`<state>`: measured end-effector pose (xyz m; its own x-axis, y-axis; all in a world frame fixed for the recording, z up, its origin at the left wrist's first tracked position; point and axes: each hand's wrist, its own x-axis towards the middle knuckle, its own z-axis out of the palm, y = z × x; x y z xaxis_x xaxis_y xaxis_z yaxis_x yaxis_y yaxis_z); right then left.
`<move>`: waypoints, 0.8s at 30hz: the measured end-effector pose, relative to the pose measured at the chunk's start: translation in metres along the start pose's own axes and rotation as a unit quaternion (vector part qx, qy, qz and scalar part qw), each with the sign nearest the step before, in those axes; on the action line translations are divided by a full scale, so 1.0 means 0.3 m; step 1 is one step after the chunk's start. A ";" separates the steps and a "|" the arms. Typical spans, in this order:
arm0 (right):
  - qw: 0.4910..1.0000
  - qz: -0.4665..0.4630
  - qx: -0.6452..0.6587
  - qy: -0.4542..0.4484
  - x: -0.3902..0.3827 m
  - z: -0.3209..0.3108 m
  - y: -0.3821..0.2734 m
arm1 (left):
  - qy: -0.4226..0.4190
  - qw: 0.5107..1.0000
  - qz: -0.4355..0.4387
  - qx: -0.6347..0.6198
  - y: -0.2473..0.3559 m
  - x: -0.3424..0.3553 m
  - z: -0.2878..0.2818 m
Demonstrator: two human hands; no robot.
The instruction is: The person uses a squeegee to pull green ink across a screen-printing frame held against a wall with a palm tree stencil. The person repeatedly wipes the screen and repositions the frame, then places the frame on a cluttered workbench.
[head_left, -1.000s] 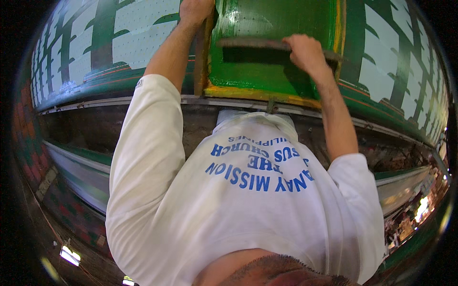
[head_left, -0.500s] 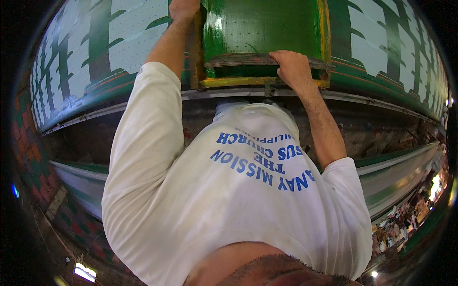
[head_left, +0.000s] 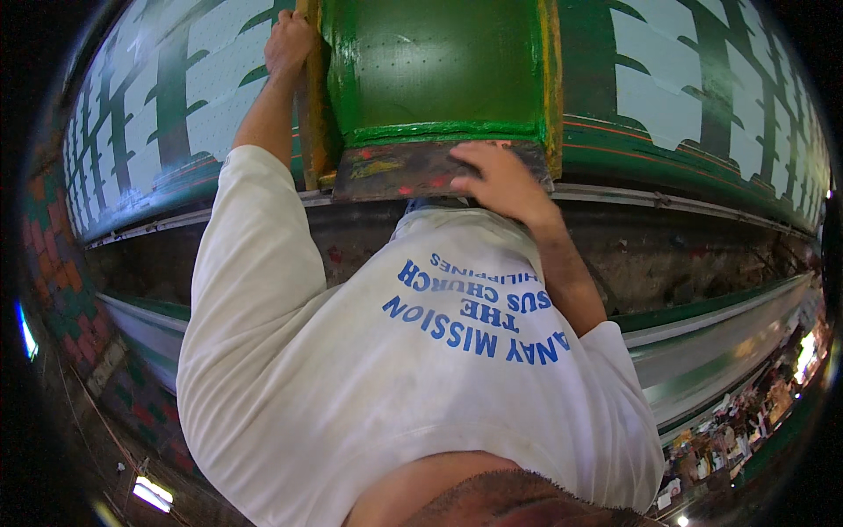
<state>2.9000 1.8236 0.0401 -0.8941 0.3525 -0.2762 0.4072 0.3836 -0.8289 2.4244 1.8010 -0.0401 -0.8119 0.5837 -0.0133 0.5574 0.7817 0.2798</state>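
Note:
A screen-printing frame (head_left: pixel 553 97) with yellow-stained wooden sides stands before me, its mesh (head_left: pixel 430 66) covered in wet green ink. My left hand (head_left: pixel 290 42) is closed on the frame's left side, near its far end. At the near end lies a wide, dark squeegee (head_left: pixel 386 171), tilted so its broad face shows red and yellow paint smears. My right hand (head_left: pixel 505 180) grips the squeegee right of its middle, thumb across the face and fingers over the far edge. A bright green line of ink (head_left: pixel 439 132) runs along the mesh beside it.
Printed sheet material (head_left: pixel 659 97) with pale blue and green shapes stretches to both sides of the frame. A metal rail (head_left: pixel 667 200) runs along the table's near edge. Behind me is another long table (head_left: pixel 720 351). Piled clutter (head_left: pixel 729 430) stands at the lower right.
The squeegee has come nearer to me and tipped over to show its face, my right hand still on it. The view has shifted, so the frame appears farther left and lower.

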 end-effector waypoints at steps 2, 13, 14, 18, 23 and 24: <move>0.985 0.078 -0.050 0.144 -0.013 -0.103 0.082 | -0.016 1.000 -0.012 -0.003 0.014 -0.004 -0.015; 0.945 0.223 -0.086 0.224 0.010 -0.242 0.403 | 0.007 0.994 -0.026 -0.104 -0.034 0.016 -0.015; 0.942 0.207 -0.093 0.249 0.012 -0.241 0.389 | 0.015 0.991 -0.030 -0.127 -0.045 0.017 -0.005; 0.938 0.174 -0.103 0.283 0.003 -0.278 0.308 | 0.010 0.987 -0.029 -0.155 -0.102 0.044 0.036; 0.944 0.151 -0.097 0.276 -0.035 -0.339 0.211 | -0.028 0.979 -0.019 -0.201 -0.147 0.077 0.017; 0.944 0.137 -0.090 0.285 -0.042 -0.349 0.205 | -0.031 0.977 -0.030 -0.209 -0.139 0.074 0.005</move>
<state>2.9559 1.9323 0.0435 -0.5248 0.8429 -0.1188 0.6805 0.3316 -0.6534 2.3835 1.7817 -0.0534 -0.8211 0.5626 -0.0967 0.3795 0.6646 0.6437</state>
